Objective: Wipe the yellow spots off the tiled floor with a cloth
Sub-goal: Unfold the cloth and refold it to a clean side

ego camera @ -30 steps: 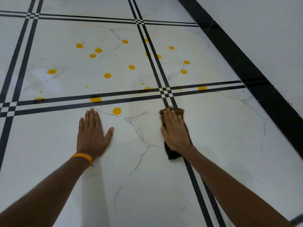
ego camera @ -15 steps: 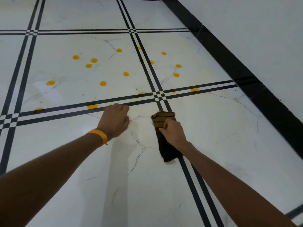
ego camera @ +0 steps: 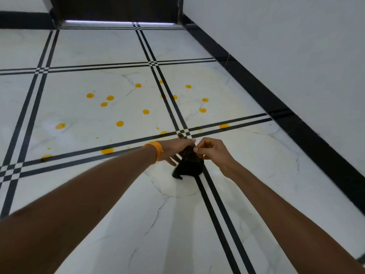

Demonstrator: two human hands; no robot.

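A dark cloth [ego camera: 189, 166] hangs between both hands, its lower end bunched on the white tiled floor [ego camera: 138, 224] beside a black double stripe. My left hand [ego camera: 176, 150], with an orange band at the wrist, grips the cloth's upper left part. My right hand [ego camera: 212, 151] pinches its upper right edge. Several yellow spots lie on the tiles beyond the hands, among them a yellow spot [ego camera: 119, 123] on the far tile and a yellow spot [ego camera: 107, 151] on the black stripe to the left.
A white wall [ego camera: 296, 56] with a black skirting [ego camera: 266, 99] runs along the right. A dark doorway [ego camera: 118, 8] closes the far end. Black stripes [ego camera: 223, 224] cross the floor in a grid.
The left hand moved right from the floor to the cloth and took hold of it. Both hands lifted the cloth's top end off the floor. The view tilted up toward the doorway.
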